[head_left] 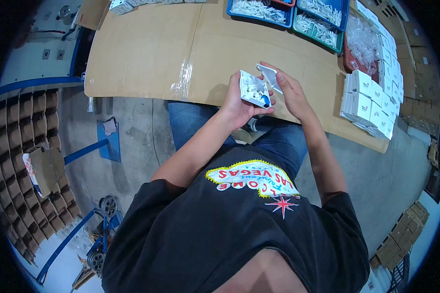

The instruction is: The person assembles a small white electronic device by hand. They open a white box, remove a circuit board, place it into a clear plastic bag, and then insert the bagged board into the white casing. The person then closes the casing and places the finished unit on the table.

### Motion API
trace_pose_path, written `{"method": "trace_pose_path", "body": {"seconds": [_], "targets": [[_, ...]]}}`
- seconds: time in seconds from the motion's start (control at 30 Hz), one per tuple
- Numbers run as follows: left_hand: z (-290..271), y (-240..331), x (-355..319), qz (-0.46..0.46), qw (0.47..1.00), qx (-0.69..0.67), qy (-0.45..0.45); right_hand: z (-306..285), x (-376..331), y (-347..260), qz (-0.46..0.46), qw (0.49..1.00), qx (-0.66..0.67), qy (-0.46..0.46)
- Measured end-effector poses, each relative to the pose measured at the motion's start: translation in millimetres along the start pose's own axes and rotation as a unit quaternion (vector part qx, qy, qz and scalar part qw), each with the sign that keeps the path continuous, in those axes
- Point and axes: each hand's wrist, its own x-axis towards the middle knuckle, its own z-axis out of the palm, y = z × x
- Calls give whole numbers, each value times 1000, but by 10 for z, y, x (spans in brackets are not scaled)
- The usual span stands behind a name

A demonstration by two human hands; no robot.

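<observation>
My left hand point(233, 103) is closed round a small white box point(244, 83), held tilted just over the near edge of the table. The box is open at the top; small white pieces and a bit of blue show inside. Beside it, my right hand point(294, 95) grips a flat white piece point(270, 78) between thumb and fingers. Whether this piece is joined to the box, as a lid would be, I cannot tell. Fingertips of my left hand show past the box's right side.
Cardboard covers the table point(142, 53). At the far right stand a blue tray point(259, 20) and a green tray point(338, 48) of slim white pieces. Stacked white boxes point(362, 100) line the right edge, beside clear plastic bags point(363, 41). A cardboard divider rack point(22, 146) stands left.
</observation>
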Motion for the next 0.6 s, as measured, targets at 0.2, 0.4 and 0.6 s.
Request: {"method": "trace_pose_path", "body": {"seconds": [0.2,0.4,0.6], "targets": [[-33,-34,32,-9,1000,8,2,69,28,-9,-20,999,-38,-8],[28,-45,17,-7,999,33,14,125,46,-40,-34,996,-77,-21],[62,-51,7,-4,999,46,21,150,95,-30,-56,992,-110,-33]]}}
